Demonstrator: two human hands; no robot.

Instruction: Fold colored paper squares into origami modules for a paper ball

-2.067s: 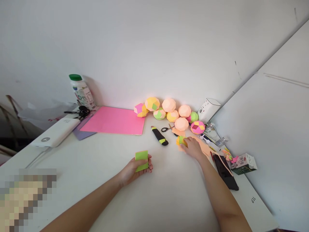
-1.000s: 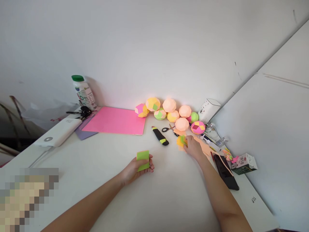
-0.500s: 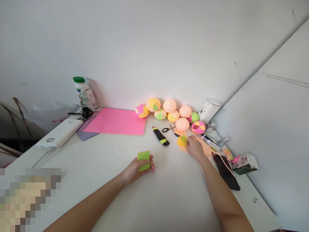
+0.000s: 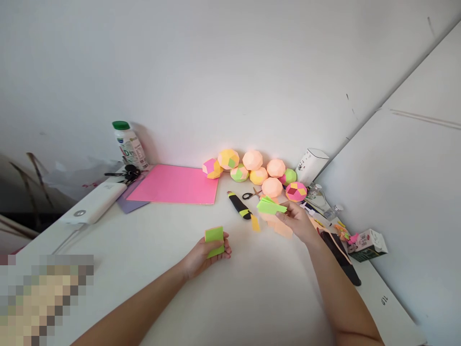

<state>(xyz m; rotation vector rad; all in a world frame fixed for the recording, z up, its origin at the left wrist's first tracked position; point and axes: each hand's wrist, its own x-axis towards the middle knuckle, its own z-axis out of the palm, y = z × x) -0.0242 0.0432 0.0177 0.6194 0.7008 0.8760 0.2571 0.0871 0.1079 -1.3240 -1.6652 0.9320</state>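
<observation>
My left hand [image 4: 201, 254] is closed around a small pad of green sticky notes [image 4: 215, 235], thumb across its face, over the middle of the table. To the right, my right hand [image 4: 295, 221] pinches some folded light-green paper pieces [image 4: 270, 205] above the tabletop. Beneath it lie peach paper pieces [image 4: 281, 228], partly covered by the hand. A small yellow-orange paper strip [image 4: 255, 223] rests just left of them. Beside it sits a black and yellow-green utility knife [image 4: 239, 205], and black-handled scissors [image 4: 248, 196] lie behind, partly hidden.
Several faceted paper balls [image 4: 252, 160] are piled against the wall. A pink sheet [image 4: 176, 185] lies back left, near a green-capped bottle [image 4: 131, 146] and a white power strip [image 4: 95, 202]. At right are a black phone [image 4: 342, 259] and a small box [image 4: 368, 244].
My right hand has lifted light-green folded pieces from the paper heap and drawn slightly nearer. A yellow-orange strip now shows separately on the table. My left hand has stayed put with the pad.
</observation>
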